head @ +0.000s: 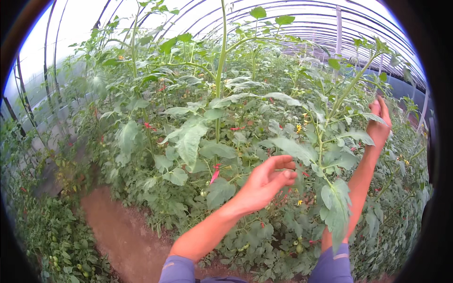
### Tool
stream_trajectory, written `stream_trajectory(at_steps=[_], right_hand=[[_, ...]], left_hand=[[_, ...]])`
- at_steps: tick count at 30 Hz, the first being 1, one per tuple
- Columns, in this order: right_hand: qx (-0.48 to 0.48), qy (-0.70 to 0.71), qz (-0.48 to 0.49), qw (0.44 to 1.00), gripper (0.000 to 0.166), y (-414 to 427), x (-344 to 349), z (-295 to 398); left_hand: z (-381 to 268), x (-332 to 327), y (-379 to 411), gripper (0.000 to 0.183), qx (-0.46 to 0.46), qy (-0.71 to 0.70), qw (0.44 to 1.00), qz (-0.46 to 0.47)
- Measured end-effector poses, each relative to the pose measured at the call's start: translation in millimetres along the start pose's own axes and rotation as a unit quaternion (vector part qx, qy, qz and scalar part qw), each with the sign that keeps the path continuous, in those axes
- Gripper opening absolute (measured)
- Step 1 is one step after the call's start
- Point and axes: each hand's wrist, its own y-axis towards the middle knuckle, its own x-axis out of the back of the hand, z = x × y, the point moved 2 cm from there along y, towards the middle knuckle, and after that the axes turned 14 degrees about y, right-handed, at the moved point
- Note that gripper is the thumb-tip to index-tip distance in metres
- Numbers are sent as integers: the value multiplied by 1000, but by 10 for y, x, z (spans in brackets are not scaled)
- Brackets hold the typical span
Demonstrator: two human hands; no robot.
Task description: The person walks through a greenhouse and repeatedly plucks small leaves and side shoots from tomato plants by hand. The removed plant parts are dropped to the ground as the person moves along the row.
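Note:
My left hand [267, 182] reaches in among the tomato plants with its fingers curved and apart, and I see nothing in its grasp. Just to its right hangs a long tomato leaf [336, 205] from a leafy shoot [320, 141]. My right hand [380, 120] is raised at the right, below the leaning stem [350, 86] of that plant. A leaf partly covers it, so whether its fingers pinch anything is unclear. A thick upright tomato stem [220, 67] stands left of centre. Red ribbon ties [215, 173] mark several plants, and small yellow flowers [299, 128] show between the hands.
A bare soil path [120, 230] runs at the lower left. Beyond it, low plants carry green tomatoes [55, 260]. Curved greenhouse hoops [198, 17] arch overhead, with a pale post [338, 32] at the back right. Dense foliage surrounds both forearms.

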Motion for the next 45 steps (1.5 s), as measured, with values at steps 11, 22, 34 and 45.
stream_trajectory(at_steps=[11, 22, 34, 45], right_hand=[[-345, 341, 304, 820, 31, -3014, 242, 334], [-59, 315, 239, 917, 26, -2032, -892, 1520], [5, 37, 264, 964, 60, -1040, -2921, 2418], [25, 42, 237, 970, 47, -984, -3224, 2185]], left_hand=[[-1248, 1436, -895, 21, -156, 133, 918, -341], [-1330, 2582, 285, 43, 65, 281, 927, -240], [-816, 2913, 978, 53, -23, 503, 862, -58], [-1080, 3037, 1280, 58, -180, 467, 861, -92]])
